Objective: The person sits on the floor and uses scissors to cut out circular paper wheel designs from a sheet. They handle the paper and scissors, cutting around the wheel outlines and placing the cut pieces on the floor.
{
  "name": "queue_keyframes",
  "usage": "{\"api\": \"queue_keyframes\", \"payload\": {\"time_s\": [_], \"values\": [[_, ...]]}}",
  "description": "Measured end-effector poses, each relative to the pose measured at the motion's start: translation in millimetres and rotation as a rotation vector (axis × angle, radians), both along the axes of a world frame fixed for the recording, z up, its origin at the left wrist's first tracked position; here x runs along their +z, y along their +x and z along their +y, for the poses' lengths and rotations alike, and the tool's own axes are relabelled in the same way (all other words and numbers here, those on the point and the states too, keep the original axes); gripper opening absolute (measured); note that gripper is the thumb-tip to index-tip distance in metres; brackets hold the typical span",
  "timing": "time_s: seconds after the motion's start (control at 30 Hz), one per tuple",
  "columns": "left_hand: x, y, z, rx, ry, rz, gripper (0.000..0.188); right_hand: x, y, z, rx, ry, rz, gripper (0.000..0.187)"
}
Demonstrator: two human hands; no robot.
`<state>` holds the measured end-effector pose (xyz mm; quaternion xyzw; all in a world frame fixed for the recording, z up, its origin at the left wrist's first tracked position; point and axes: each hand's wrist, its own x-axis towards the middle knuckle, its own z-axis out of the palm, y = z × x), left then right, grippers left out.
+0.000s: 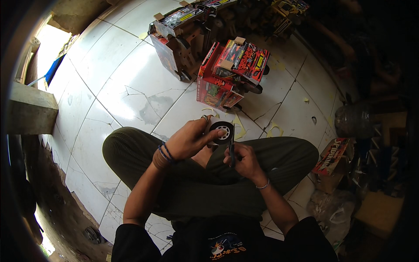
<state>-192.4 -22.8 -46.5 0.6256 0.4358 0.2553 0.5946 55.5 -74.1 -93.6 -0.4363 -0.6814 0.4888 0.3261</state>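
Observation:
I sit cross-legged on a white tiled floor. My left hand [192,139] grips a small black toy wheel with a white hub [221,132], thumb pressed on its face. My right hand [245,160] is closed round a thin dark tool [232,146], probably a knife or scissors, whose tip stands upright against the wheel's right edge. Both hands hover above my knees. Yellowish paper scraps [238,126] lie on the tiles just beyond the wheel.
Red cardboard toy trucks [233,72] stand on the floor ahead, with more of them [183,35] behind. A flat printed card [331,156] and plastic bags [334,214] lie at my right. A concrete block [30,111] sits at the left.

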Motion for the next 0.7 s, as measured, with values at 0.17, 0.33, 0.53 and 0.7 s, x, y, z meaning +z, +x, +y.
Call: {"api": "queue_keyframes", "payload": {"time_s": [0.17, 0.33, 0.53, 0.7], "values": [[2, -2, -1, -0.024, -0.021, 0.009, 0.043, -1, 2, 0, 0.025, 0.004, -0.026, 0.032], [5, -3, 0, -0.037, -0.033, 0.005, 0.043, -1, 3, 0, 0.027, 0.005, -0.023, 0.035], [12, -6, 0, -0.059, -0.025, 0.049, 0.044, 3, 6, 2, 0.061, 0.002, -0.059, 0.036], [19, -6, -1, -0.039, -0.096, 0.028, 0.046, 7, 7, 3, 0.075, -0.021, -0.078, 0.036]]}}
